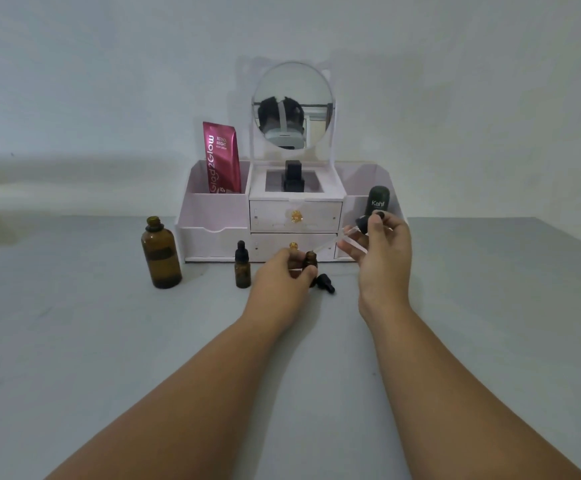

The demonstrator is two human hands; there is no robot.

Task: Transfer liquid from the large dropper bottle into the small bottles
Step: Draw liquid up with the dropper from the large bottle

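The large amber bottle [161, 253] stands uncapped at the left of the grey table. A small amber bottle [242, 265] with its black dropper cap on stands to its right. My left hand [282, 271] grips a second small amber bottle [310, 260], which is uncapped and upright on the table. Its black cap [326, 283] lies on the table just to the right. My right hand [381, 247] pinches the black bulb of the large dropper [342, 237], whose glass tube slants down-left with its tip at the held bottle's mouth.
A white cosmetic organiser [213, 233] with drawers and a round mirror [292, 105] stands behind the bottles. It holds a pink tube [222, 157], a dark green Kahf bottle [378, 201] and a black item [293, 176]. A grey wall rises behind.
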